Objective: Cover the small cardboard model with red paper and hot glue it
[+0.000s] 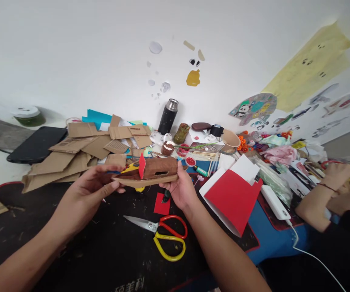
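A brown cardboard boat model (156, 170) with a small red paper piece stuck on its left side is held level above the black mat (71, 243). My left hand (94, 186) grips its left end, fingers curled under the hull. My right hand (179, 187) grips its right end, thumb on top. Below the boat lie a small red paper square (162, 205) and scissors (162, 231) with one red and one yellow handle.
A pile of cardboard scraps (80, 152) lies at the back left, a folded red and white paper sheet (234, 198) to the right. A black flask (168, 117), cups and craft clutter stand by the wall. Another person's arm (321, 194) rests at the right edge.
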A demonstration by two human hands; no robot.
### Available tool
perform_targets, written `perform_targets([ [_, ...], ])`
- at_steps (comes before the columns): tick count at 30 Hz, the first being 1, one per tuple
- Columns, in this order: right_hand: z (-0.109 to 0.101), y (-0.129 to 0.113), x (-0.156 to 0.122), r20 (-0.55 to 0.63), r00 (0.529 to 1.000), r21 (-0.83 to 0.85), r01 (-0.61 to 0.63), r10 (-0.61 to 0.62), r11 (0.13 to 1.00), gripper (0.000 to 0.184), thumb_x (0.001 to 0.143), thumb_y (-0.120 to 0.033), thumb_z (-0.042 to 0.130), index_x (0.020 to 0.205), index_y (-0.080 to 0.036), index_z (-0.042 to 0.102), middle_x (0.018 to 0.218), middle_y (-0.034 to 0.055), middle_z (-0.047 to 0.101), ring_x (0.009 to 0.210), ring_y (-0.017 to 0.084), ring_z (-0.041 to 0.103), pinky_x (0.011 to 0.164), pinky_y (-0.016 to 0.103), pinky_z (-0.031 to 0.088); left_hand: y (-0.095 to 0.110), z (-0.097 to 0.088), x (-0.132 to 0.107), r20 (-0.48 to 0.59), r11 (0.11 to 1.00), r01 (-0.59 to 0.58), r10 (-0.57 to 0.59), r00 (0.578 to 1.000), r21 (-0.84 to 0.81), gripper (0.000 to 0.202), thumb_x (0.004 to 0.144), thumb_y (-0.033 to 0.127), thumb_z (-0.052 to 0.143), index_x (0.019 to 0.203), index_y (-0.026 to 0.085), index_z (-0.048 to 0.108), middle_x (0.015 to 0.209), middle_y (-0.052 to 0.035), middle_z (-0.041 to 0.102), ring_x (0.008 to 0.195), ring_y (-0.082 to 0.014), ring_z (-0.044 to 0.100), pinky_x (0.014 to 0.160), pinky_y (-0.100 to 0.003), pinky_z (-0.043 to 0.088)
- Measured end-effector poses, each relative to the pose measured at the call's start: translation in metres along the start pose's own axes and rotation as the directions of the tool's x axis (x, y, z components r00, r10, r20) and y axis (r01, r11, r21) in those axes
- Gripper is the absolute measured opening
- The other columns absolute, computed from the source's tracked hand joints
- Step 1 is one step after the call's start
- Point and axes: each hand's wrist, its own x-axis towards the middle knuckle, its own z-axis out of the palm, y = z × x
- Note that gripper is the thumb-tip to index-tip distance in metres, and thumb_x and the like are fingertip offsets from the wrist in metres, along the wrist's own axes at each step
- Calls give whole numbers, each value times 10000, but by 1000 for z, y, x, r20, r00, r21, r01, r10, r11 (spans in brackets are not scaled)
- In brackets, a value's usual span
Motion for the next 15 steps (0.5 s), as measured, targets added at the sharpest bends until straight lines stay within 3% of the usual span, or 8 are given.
perform_targets([
  [3,3,5,-3,-62,998,37,31,-28,999,733,732,-822,998,1084,-218,776,936,21,877,762,195,814,594,286,704,5,7,0,48,999,44,-43,998,-13,522,959,578,894,1401,333,761,1579,-145,752,1333,-429,788,783,-462,792],
  [6,9,9,-9,-60,997,39,59,-56,998,760,721,-829,1000,1103,-210,782,976,37,885,799,201,826,628,286,710,11,19,-2,104,983,162,-153,983,-87,694,940,572,916,1543,321,680,1559,-174,760,1382,-446,772,837,-498,796],
  [9,13,12,-13,-25,998,17,64,-64,998,785,747,-853,969,1155,-208,784,1047,64,895,864,222,845,687,310,718,13,30,-1,81,972,216,-209,975,-89,725,884,606,955,1483,287,699,1440,-147,821,1300,-415,815,931,-545,776],
  [13,7,14,-15,-7,992,-58,123,-123,991,804,816,-900,882,1227,-218,774,1150,90,886,971,254,857,792,367,720,13,26,7,6,993,99,-99,995,60,745,829,685,961,1386,247,729,1414,-157,835,1305,-418,806,1038,-559,724],
  [15,-3,12,-17,-62,974,-147,208,-218,967,756,813,-874,905,1187,-231,770,1070,68,877,923,243,843,805,367,702,13,16,8,-17,990,69,-68,998,126,739,852,690,940,1407,256,715,1451,-160,827,1328,-422,797,1047,-560,715],
])
